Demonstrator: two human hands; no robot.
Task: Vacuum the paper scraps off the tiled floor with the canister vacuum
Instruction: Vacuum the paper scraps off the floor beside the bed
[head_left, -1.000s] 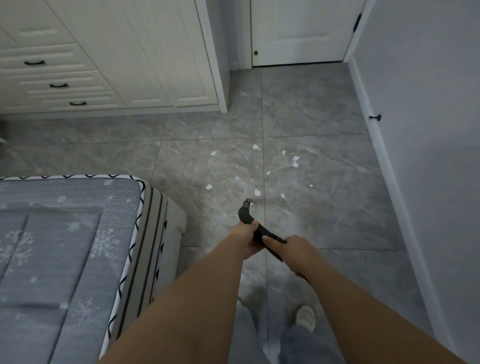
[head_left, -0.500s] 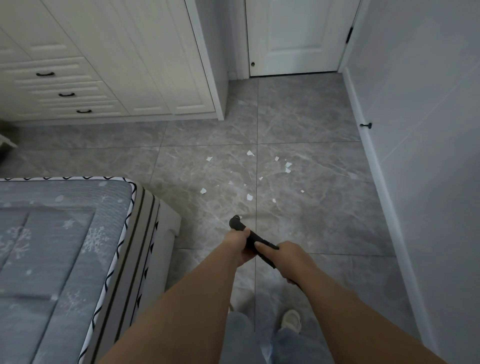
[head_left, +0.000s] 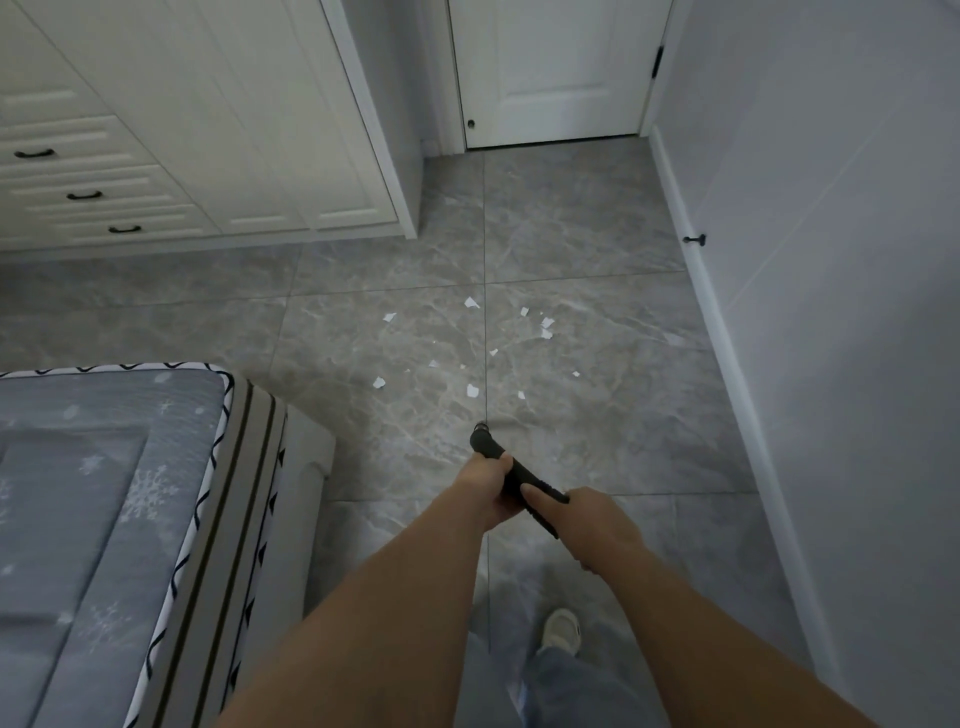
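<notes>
Several white paper scraps (head_left: 472, 389) lie scattered on the grey tiled floor (head_left: 597, 426) ahead of me. I hold a black vacuum wand handle (head_left: 514, 475) with both hands. My left hand (head_left: 488, 480) grips its upper part, just below the tip (head_left: 480, 431). My right hand (head_left: 597, 525) grips the lower end. The tip points toward the scraps, a short way short of the nearest one. The canister and the hose are out of view.
A bed with a grey snowflake cover (head_left: 104, 519) fills the left foreground. White drawers and wardrobe (head_left: 182, 156) stand at the back left, a white door (head_left: 550, 73) at the back. A wall with a doorstop (head_left: 695, 240) runs along the right. My shoe (head_left: 561, 629) stands below.
The view has tilted and shifted, so the scraps sit a little lower in frame than half a second ago. Both hands keep their grip on the wand handle.
</notes>
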